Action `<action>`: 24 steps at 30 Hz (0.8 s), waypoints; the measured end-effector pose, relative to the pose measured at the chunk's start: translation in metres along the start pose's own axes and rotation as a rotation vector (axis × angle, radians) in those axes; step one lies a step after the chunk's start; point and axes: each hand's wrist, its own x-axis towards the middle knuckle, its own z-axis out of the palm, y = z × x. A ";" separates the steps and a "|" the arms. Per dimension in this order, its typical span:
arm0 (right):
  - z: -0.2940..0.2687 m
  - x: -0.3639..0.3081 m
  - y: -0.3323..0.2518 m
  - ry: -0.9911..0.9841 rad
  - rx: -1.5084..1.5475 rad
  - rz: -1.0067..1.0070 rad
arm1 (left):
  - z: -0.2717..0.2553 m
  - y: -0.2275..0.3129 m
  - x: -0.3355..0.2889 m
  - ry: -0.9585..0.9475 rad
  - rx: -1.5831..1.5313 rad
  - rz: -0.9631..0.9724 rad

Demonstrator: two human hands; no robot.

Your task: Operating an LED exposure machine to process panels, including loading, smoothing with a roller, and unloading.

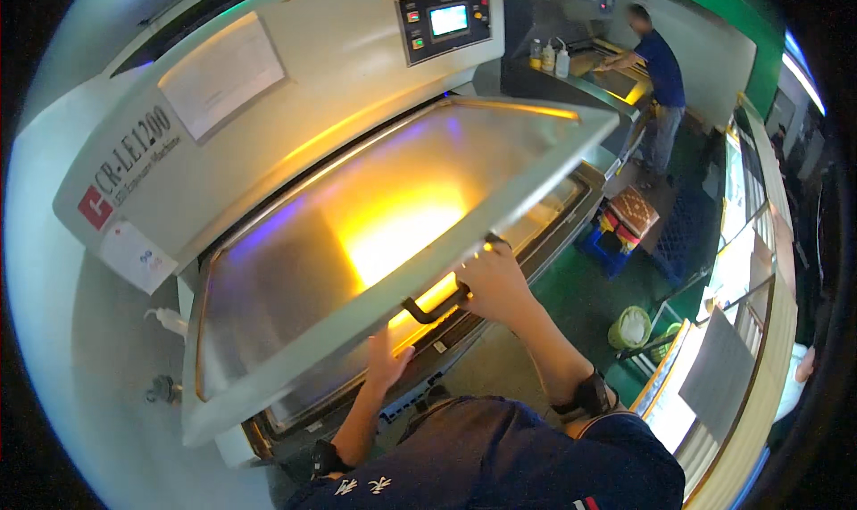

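Observation:
A large pale lid [536, 189] with a shiny metal inner panel stands tilted up on the front of a big grey machine [339, 73]. My right hand [493, 282] is closed round the black handle [428, 314] on the lid's front edge. My left hand [386, 363] is lower and to the left, just under that edge. Its thumb stands apart from the fingers, whose tips are partly hidden by the lid, and I see nothing in it. Below the lid part of the machine's bed [303, 403] shows, lit yellow.
A control panel [446, 24] with a lit screen is on the machine. At the back right a person [661, 73] leans over another machine near several bottles [549, 58]. A stool [629, 215], a green basket [630, 328] and a bright light table [674, 394] stand on the right.

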 end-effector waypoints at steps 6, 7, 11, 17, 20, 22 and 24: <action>0.144 -0.048 0.009 -0.699 -0.115 0.066 | -0.017 0.103 0.006 -0.920 -0.521 0.132; 0.175 -0.062 0.010 -0.745 -0.134 0.106 | -0.025 0.107 0.015 -1.114 -0.544 0.152; 0.220 -0.059 0.012 -0.904 -0.119 0.095 | -0.058 0.000 0.051 -0.349 -0.032 0.089; 0.231 -0.089 0.025 -0.959 -0.064 0.157 | -0.059 -0.105 -0.010 -0.037 0.704 -0.439; 0.182 -0.087 -0.005 -0.697 0.114 0.098 | -0.061 -0.115 -0.017 0.015 0.647 -0.522; 0.206 -0.118 -0.006 -0.273 0.472 0.094 | -0.063 -0.112 -0.011 0.018 0.680 -0.498; 0.229 -0.148 -0.006 -0.329 0.211 0.083 | -0.065 -0.111 -0.009 0.032 0.703 -0.502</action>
